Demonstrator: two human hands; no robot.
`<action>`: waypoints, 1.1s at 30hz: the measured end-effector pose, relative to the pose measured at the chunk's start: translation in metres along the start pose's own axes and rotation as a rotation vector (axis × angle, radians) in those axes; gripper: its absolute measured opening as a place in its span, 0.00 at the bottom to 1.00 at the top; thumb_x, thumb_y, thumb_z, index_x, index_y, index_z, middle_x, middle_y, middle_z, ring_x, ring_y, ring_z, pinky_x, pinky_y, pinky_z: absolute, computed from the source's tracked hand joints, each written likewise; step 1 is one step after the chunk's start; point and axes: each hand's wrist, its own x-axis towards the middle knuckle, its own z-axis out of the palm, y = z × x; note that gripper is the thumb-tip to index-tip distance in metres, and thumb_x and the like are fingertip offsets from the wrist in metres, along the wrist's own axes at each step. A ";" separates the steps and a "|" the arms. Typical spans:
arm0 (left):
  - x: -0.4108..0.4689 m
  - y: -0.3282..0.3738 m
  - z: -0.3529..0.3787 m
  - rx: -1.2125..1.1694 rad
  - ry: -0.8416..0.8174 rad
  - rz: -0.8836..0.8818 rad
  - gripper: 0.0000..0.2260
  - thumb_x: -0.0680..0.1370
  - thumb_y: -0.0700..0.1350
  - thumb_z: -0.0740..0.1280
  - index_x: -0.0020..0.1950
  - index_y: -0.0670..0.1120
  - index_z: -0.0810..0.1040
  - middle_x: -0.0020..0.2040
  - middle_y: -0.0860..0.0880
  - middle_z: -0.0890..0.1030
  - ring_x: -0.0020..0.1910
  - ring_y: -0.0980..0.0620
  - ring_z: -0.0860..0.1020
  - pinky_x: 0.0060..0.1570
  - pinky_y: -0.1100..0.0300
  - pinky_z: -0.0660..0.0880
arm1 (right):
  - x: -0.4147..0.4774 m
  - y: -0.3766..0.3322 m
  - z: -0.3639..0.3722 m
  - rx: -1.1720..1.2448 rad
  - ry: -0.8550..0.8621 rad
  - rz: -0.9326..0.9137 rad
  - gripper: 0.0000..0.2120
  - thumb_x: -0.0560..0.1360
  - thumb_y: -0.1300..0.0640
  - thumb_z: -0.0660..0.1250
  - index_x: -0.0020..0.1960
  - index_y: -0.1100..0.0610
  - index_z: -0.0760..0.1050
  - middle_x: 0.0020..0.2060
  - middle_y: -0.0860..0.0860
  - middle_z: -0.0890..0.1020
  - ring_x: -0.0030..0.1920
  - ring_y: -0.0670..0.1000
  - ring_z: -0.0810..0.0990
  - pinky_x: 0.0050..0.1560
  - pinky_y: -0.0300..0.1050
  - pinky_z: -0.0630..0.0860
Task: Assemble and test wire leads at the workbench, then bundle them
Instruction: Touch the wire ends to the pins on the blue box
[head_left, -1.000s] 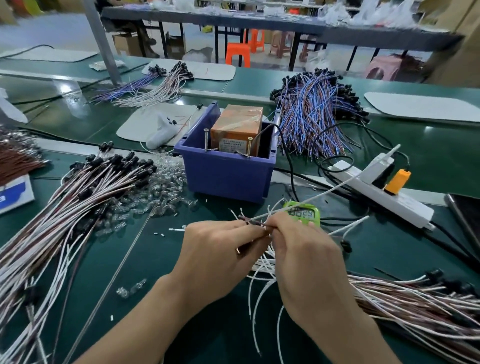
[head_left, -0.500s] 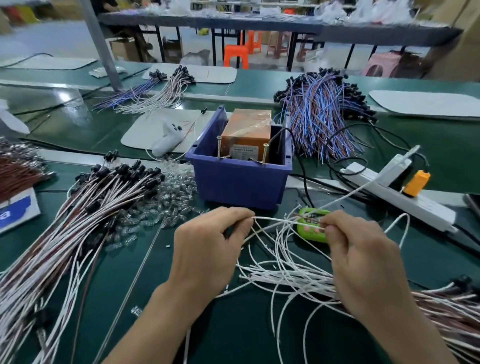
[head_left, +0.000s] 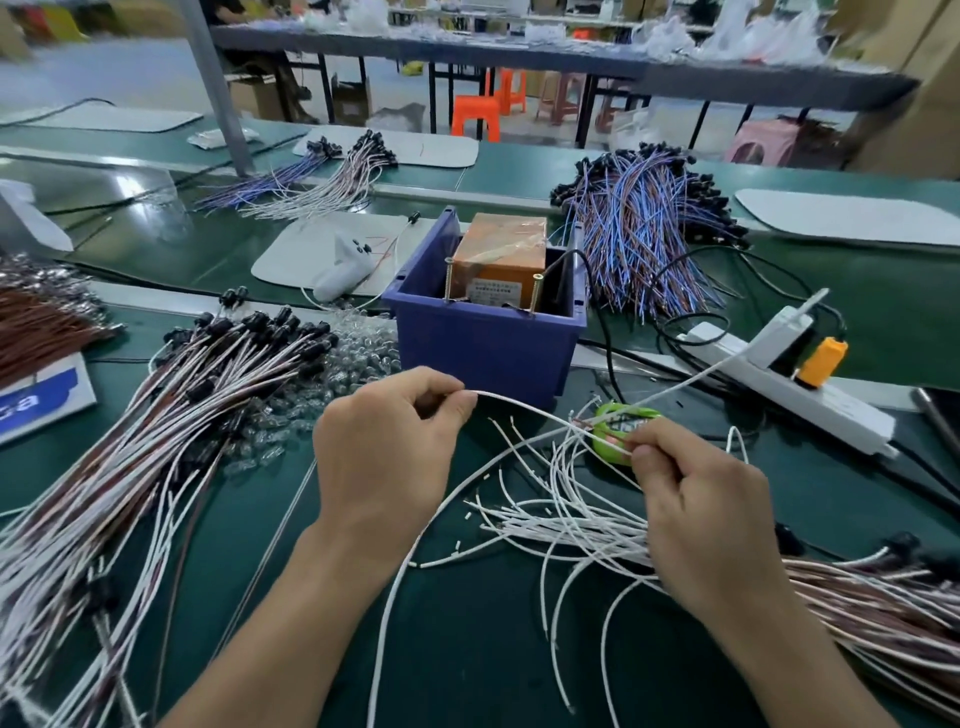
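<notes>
Holds one wire (head_left: 524, 407) stretched between both hands, just above the counter (head_left: 467, 649) and in front of the bin (head_left: 488, 343). Pinches its left end with the left hand (head_left: 384, 447), thumb against forefinger, other fingers curled in. Pinches the far end with the right hand (head_left: 701, 504), also curled, thumb tip pressing the strand over the green tester (head_left: 610, 415). Runs left to right, dipping a little toward the right hand, so nearly crosswise to the view. Looks like drawing a single strand clear of the loose wires (head_left: 561, 525), fanned on the counter just left of and under the right hand. Probably turns next on keeping that strand apart from its neighbours and bringing an end to the tester, with the right hand nearer both. Hard to say whether the right hand grips this wire alone or a second one too, with several crossing at its fingertips. Hides most of the tester's display behind wires and fingers. Shows no terminal on either end clearly enough to name. Leaves capped leads (head_left: 171, 415) well off to the left, and another pile (head_left: 883, 613) cut off at the right edge.
</notes>
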 end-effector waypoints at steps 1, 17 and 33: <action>-0.002 0.002 -0.001 0.038 0.010 -0.003 0.04 0.73 0.55 0.78 0.41 0.58 0.86 0.29 0.65 0.79 0.32 0.60 0.80 0.36 0.63 0.75 | 0.000 0.001 0.000 0.012 0.004 0.001 0.09 0.80 0.61 0.65 0.46 0.49 0.81 0.30 0.36 0.77 0.30 0.44 0.75 0.31 0.33 0.66; -0.003 0.004 -0.015 -0.367 -0.459 0.051 0.09 0.62 0.57 0.82 0.35 0.56 0.87 0.31 0.54 0.84 0.28 0.57 0.80 0.29 0.62 0.75 | -0.001 -0.002 0.011 0.074 -0.007 -0.059 0.09 0.81 0.53 0.63 0.52 0.38 0.74 0.37 0.39 0.83 0.35 0.44 0.81 0.40 0.44 0.79; 0.003 0.007 -0.007 -1.123 -0.542 -0.450 0.11 0.62 0.44 0.82 0.42 0.47 0.89 0.34 0.48 0.83 0.29 0.56 0.79 0.32 0.68 0.75 | 0.001 -0.017 -0.004 0.283 -0.180 -0.014 0.06 0.74 0.53 0.63 0.43 0.50 0.79 0.24 0.44 0.72 0.27 0.43 0.68 0.29 0.36 0.63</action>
